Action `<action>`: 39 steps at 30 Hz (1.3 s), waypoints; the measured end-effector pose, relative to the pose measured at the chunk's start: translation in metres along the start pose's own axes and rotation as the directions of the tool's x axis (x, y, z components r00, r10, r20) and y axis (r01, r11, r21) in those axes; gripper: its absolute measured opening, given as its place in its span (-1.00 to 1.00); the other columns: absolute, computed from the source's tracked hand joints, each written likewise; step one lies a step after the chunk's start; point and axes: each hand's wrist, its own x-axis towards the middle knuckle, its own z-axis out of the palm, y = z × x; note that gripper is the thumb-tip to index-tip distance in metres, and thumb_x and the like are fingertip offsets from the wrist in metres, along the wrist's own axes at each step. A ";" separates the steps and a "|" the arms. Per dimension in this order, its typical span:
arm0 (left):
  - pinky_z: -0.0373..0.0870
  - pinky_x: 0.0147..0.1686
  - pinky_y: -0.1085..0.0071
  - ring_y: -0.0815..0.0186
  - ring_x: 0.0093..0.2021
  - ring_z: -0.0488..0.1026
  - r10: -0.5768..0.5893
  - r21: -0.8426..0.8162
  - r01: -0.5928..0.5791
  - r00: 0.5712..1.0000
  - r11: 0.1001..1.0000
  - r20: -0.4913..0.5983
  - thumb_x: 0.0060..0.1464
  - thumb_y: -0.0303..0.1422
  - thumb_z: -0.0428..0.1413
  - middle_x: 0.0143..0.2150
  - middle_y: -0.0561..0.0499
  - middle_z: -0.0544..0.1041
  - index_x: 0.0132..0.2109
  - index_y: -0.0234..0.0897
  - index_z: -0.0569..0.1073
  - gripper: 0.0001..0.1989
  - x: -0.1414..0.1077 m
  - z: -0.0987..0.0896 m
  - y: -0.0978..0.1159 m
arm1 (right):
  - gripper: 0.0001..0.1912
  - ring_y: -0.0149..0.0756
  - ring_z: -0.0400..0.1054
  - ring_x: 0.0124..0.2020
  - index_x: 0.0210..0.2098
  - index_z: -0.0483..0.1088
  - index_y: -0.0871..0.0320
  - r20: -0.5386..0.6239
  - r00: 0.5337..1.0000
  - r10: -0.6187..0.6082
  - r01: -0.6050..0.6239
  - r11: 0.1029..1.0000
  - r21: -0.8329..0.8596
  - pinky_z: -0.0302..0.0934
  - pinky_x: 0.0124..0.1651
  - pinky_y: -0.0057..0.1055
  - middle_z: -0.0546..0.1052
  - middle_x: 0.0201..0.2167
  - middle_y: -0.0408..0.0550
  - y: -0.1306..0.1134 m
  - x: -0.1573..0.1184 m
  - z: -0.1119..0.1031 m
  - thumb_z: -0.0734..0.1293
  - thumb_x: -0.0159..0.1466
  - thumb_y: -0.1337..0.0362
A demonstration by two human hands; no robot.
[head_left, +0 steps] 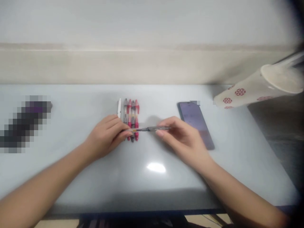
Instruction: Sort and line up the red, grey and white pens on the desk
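The left hand point(104, 137) and right hand point(182, 142), fingers point(120, 130) clamped, hold a clear pen point(148, 129) crosswise over a row of pens point(131, 109) at twelve o'clock on the table point(152, 95).

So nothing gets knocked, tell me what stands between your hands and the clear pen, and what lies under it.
Nothing stands between the left hand or right hand and the clear pen; both grip it directly. Its left end crosses the row of red and grey pens; the phone lies partly under the right hand.

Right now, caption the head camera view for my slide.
Left hand and right hand hold a clear pen above a row of retractable pens.
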 end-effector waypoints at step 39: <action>0.36 -0.28 0.32 0.30 -0.36 0.43 -0.067 -0.018 0.067 0.997 0.998 -0.025 0.34 -0.49 0.10 -0.33 0.04 0.58 -0.03 -0.25 0.51 -0.86 -0.005 0.001 -0.001 | -0.85 -0.38 0.38 -0.43 -0.11 0.47 0.03 -0.309 0.950 0.047 0.049 0.954 0.295 0.35 -0.29 -0.37 0.43 -0.44 -0.18 0.018 0.000 -0.005 0.43 0.36 0.18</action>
